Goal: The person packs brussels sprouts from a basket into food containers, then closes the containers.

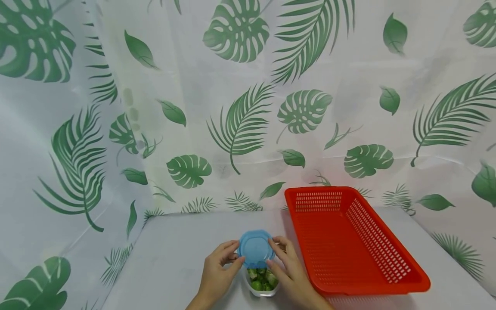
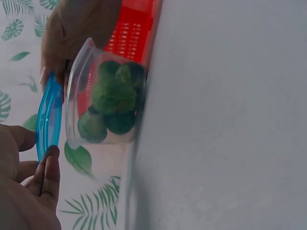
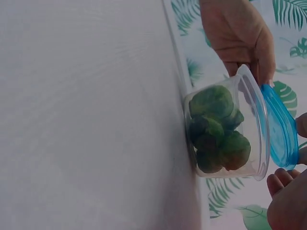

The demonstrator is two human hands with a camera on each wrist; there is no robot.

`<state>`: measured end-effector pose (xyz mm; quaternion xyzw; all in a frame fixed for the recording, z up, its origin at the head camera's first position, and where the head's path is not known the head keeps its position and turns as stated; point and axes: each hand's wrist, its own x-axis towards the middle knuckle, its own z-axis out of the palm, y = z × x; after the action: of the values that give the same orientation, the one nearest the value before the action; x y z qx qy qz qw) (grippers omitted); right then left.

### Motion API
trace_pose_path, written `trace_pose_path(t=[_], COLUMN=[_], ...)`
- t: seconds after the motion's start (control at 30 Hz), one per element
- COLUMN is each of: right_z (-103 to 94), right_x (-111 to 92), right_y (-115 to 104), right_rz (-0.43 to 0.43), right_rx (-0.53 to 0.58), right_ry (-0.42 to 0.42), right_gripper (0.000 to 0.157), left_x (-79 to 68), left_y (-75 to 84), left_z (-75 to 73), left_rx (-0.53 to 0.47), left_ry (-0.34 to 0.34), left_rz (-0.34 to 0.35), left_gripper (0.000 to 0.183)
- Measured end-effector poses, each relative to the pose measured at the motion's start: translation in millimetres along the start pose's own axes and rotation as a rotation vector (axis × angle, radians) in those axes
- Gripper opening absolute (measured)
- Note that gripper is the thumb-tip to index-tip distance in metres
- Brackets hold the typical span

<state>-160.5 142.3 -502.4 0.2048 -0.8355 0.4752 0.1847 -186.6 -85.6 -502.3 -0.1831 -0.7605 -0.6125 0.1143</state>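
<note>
A blue translucent lid [image 1: 256, 249] is held between both hands, just above a clear plastic container [image 2: 72, 100]. My left hand [image 1: 220, 268] pinches the lid's left edge between thumb and fingers. On the opposite edge, my right hand [image 1: 291, 271] grips it the same way. Inside the container lie several green Brussels sprouts [image 3: 218, 129], visible through its wall in both wrist views. The container stands upright on the white table, and the lid sits apart from its rim, slightly tilted. In the head view the lid covers the container's far part.
To the right stands a red plastic basket [image 1: 337, 245] with perforated walls, close beside my right hand. The white table [image 1: 174, 245] runs back to a white curtain [image 1: 248, 172] printed with green leaves, which also hangs along the sides.
</note>
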Motion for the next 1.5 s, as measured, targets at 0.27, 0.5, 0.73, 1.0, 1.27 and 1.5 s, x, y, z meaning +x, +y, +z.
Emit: trace_pose_path(t=[0.27, 0.5, 0.73, 1.0, 1.27, 1.5], right_z=[-3.3, -3.6, -1.8, 4.5, 7.5, 13.8], right_x=[-6.2, -8.9, -13.0, -18.1, -18.1, -16.2], right_y=[1.9, 1.6, 3.3, -2.3, -3.1, -2.8], right_rz=[0.012, 0.069, 0.046, -0.004, 0.121, 0.144], right_rx=[0.071, 0.072, 0.017, -0.082, -0.038, 0.034], right_ry=[-0.007, 0.032, 0.068, 0.05, 0.095, 0.173], right_gripper=[0.052, 0.053, 0.05, 0.038, 0.033, 0.043], left_x=[-8.2, -10.7, -11.6, -13.0, -12.8, -15.3], left_y=[3.4, 3.1, 2.2, 2.6, 0.5, -2.0], left_z=[-0.9, -0.4, 0.2, 1.8, 1.4, -1.3], left_rx=[-0.024, -0.033, -0.03, -0.011, -0.006, 0.042], left_ry=[-0.033, -0.074, -0.095, -0.175, -0.166, -0.281], left_rz=[-0.02, -0.048, 0.018, 0.033, -0.01, 0.067], left_gripper=[0.044, 0.046, 0.042, 0.04, 0.039, 0.046])
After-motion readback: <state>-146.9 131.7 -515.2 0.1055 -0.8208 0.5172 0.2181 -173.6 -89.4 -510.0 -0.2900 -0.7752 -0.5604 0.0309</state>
